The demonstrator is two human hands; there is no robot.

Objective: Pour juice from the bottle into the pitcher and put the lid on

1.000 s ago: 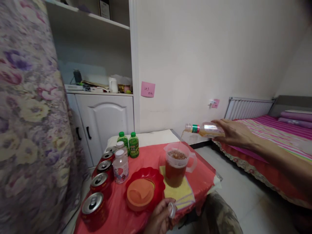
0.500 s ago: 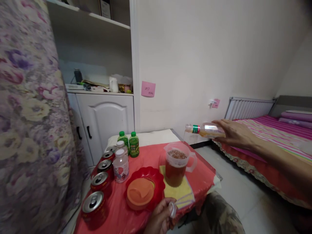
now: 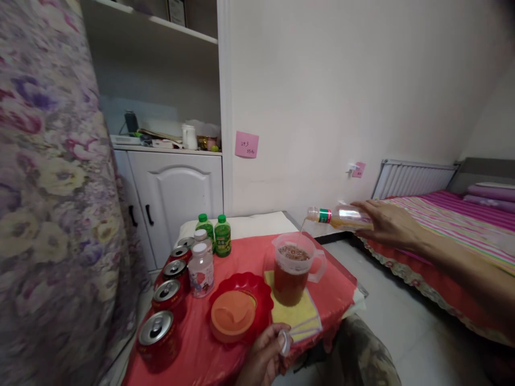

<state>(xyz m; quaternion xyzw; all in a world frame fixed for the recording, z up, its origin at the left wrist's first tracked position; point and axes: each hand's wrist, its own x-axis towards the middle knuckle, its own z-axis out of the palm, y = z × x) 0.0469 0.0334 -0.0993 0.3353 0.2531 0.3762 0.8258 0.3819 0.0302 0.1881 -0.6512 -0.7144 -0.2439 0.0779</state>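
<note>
My right hand (image 3: 384, 224) grips a clear bottle (image 3: 346, 215) by its base end and holds it nearly level, its open mouth to the left. A thin amber stream runs from the mouth into a translucent plastic pitcher (image 3: 290, 283), which holds reddish-brown liquid with bubbles on top. Under the pitcher lies a yellow cloth (image 3: 308, 313). Low in the view, my left hand (image 3: 265, 351) pinches a small white bottle cap (image 3: 285, 343) between thumb and finger. Beside that hand, a red scalloped dish (image 3: 263, 305) bears an orange round lid (image 3: 233, 313).
Along the left of the red-covered table (image 3: 249, 252) stand several red cans (image 3: 160, 343), white-capped pink bottles (image 3: 201, 273) and green bottles (image 3: 222, 238). A floral curtain (image 3: 48, 187) hangs at left, a white cabinet (image 3: 181, 198) stands behind, and a bed (image 3: 434, 214) is at right.
My right hand has tipped the bottle slightly further, and the stream into the pitcher is more visible. My left hand stays almost in place with the cap. The view has shifted slightly.
</note>
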